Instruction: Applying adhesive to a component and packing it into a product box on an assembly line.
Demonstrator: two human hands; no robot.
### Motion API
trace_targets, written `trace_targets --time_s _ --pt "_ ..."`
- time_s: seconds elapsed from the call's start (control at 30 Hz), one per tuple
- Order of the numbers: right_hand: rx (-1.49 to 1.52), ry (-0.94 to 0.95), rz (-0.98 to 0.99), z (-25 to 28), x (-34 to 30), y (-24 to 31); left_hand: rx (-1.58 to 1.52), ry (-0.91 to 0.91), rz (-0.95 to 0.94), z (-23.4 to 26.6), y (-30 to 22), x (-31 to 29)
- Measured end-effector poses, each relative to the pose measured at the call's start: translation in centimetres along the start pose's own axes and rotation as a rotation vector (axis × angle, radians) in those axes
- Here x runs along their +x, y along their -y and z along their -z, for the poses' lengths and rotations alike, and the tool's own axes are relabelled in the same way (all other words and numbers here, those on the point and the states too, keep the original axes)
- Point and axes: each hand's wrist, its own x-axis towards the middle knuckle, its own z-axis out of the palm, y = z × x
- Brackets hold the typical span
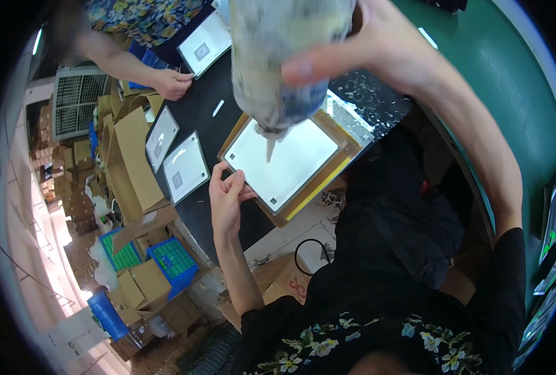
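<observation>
Panel [300, 162] against left hand [226, 197], below right hand [368, 47]

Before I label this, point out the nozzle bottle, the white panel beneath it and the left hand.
Nozzle bottle [268, 53]: head view, blurred body.
White panel [290, 165]: head view, bare upper face.
Left hand [226, 200]: head view, its middle.

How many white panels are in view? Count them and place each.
4: one white panel at the left hand, partly hidden by the bottle; two farther left on the black table; one at the co-worker's hand. More may be hidden.
</observation>
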Motion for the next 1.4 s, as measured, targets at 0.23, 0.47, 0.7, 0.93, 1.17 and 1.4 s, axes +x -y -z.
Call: trace_targets --time_s 0.23,0.47,0.7,0.93,1.17,1.4 --pt "0.318 0.179 -0.172 -3.2 -2.1 -7.1 -0.041 0.011 -0.046 -0.9 0.7 0.5" --pt "0.198 0.023 -0.172 -3.6 0.5 -10.0 -0.063 -0.016 -0.021 -0.9 0.7 0.4" --pt "0.106 0.106 -0.183 -1.9 -0.5 -8.2 -0.059 -0.052 -0.027 -1.1 0.6 0.3" --pt "-0.038 0.054 -0.255 0.6 -1.2 -6.3 -0.092 -0.066 -0.043 -1.1 0.7 0.2" --pt "0.175 0.110 -0.241 2.9 2.6 -6.9 -0.096 -0.072 -0.036 -1.8 0.9 0.4" --pt "0.147 0.201 -0.186 4.4 0.3 -4.5 -0.023 -0.119 -0.152 -1.4 1.3 -0.7"
